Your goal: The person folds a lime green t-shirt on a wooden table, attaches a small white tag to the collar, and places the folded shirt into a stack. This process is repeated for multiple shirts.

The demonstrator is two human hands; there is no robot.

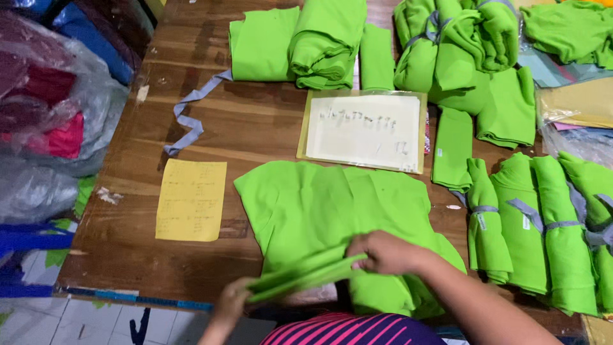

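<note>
A flat stack of bright green cut fabric pieces [332, 204] lies on the wooden table [255, 121] in front of me. My right hand [386, 252] pinches a narrow folded green strip [306, 276] at its right end, over the stack's near edge. At the strip's left end, at the table's front edge, my left hand [231, 305] grips it too. The strip runs slanted between both hands.
A yellow paper sheet [191, 199] lies left of the stack, a clear folder with white paper [364, 131] behind it. A grey cloth tie [191, 115] curls at back left. Green bundles [543, 223] tied with grey strips fill the right and back. Plastic bags of cloth [45, 115] stand at left.
</note>
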